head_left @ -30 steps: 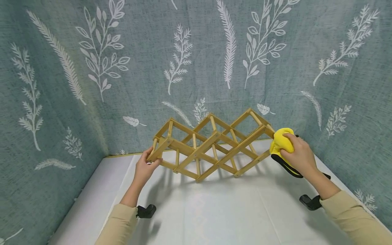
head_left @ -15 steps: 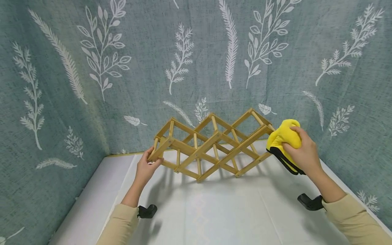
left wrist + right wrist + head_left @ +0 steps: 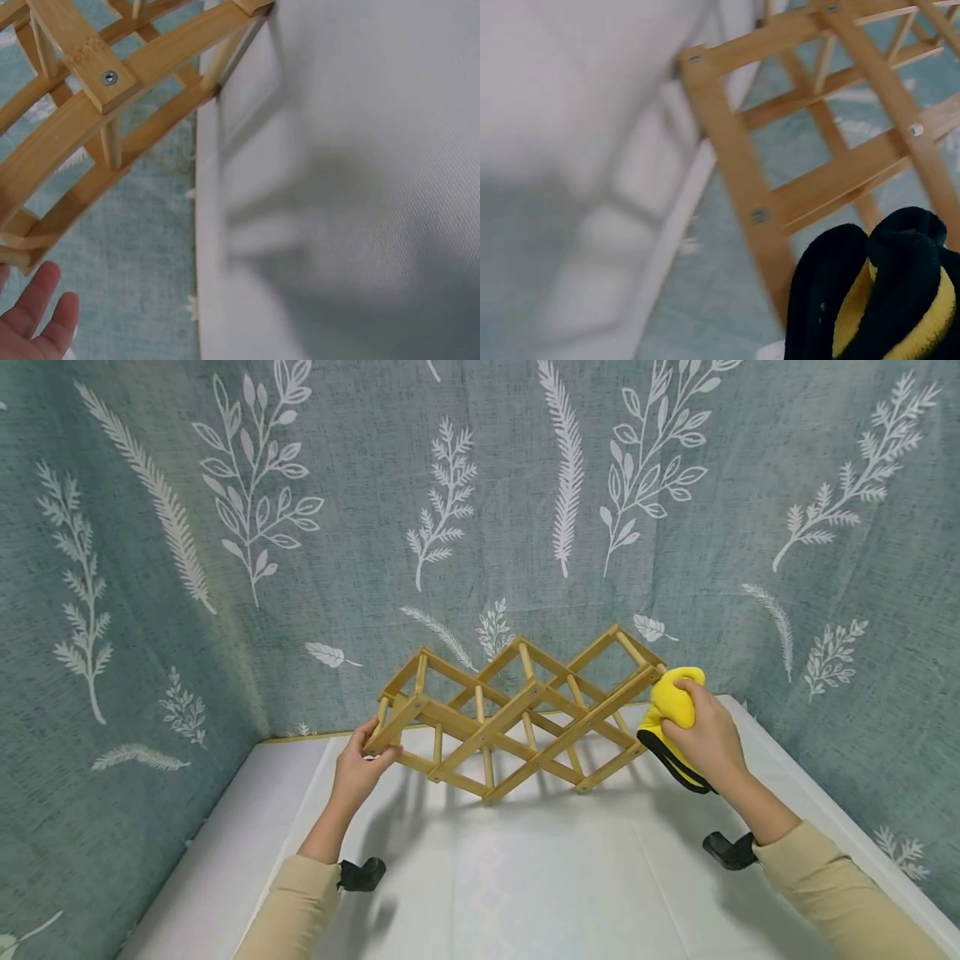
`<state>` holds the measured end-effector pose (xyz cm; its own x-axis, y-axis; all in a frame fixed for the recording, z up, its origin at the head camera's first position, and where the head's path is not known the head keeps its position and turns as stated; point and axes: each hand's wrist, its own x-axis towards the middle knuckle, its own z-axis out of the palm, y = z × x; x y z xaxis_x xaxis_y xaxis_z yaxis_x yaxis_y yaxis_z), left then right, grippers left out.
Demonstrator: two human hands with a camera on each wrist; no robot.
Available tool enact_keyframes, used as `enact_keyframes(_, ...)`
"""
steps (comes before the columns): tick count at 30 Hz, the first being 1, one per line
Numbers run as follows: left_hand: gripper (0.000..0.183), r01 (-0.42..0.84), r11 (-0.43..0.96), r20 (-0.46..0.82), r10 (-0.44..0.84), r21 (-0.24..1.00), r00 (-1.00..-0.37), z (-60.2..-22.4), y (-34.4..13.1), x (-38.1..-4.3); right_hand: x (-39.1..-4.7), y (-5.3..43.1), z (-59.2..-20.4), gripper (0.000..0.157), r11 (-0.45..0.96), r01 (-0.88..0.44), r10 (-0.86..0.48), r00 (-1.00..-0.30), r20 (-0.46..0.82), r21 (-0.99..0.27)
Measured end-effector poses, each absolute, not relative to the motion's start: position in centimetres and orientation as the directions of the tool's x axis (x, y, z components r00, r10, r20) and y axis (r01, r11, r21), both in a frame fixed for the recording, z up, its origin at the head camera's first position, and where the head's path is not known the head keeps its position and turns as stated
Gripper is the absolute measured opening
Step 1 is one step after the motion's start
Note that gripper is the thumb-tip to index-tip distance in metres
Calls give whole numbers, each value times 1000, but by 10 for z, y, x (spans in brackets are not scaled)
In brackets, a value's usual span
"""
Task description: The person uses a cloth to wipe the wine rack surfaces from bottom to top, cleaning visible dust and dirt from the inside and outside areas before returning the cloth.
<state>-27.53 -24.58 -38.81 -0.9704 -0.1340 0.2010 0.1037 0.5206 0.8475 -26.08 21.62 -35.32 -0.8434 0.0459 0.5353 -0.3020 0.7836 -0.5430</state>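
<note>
An expandable wooden lattice rack [image 3: 482,739], slats joined by round dowels, is stretched wide and tilted over the white table in the head view. At its left end, my left hand [image 3: 356,772] grips a lower corner between thumb and fingers; some of those fingertips [image 3: 66,311] show below the slats in the left wrist view. My right hand [image 3: 708,739] holds a bunched yellow cloth [image 3: 660,710] with black edging against the rack's right end. Seen from the right wrist, the folded black trim [image 3: 911,281] overlaps the end slats, and the right fingers are hidden.
A white-covered table [image 3: 540,877] lies beneath, carrying the rack's shadows. Grey-green curtains [image 3: 360,543] with white leaf prints stand close at the back and both sides. Black wrist-worn devices [image 3: 363,875] stick out from both sleeves.
My right hand and the yellow cloth rose slightly away from the rack's right end, then came down and left onto it. The left hand and the rack stay nearly still.
</note>
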Motion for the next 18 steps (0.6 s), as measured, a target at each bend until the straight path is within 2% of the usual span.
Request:
enact_keyframes(4, 67, 107, 512, 200, -130, 852, -971, -389, -244, -277, -256, 208, -348, 53, 744, -334, 54, -833, 551, -578)
enact_keyframes(8, 67, 99, 506, 190, -132, 857, -973, -390, -244, -276, -243, 200, -361, 51, 736, -377, 0, -831, 556, -563)
enact_keyframes(12, 68, 89, 504, 179, -132, 859, -975, -390, -246, -276, -240, 194, -386, 51, 777, -324, -59, -891, 450, -539)
enact_keyframes(15, 68, 89, 496, 177, -132, 864, -975, -390, -247, -277, -246, 188, -405, 53, 804, -246, -51, -936, 349, -541)
enact_keyframes(18, 67, 104, 500, 193, -129, 860, -973, -390, -246, -277, -254, 178, -414, 53, 792, -220, -34, -947, 319, -570)
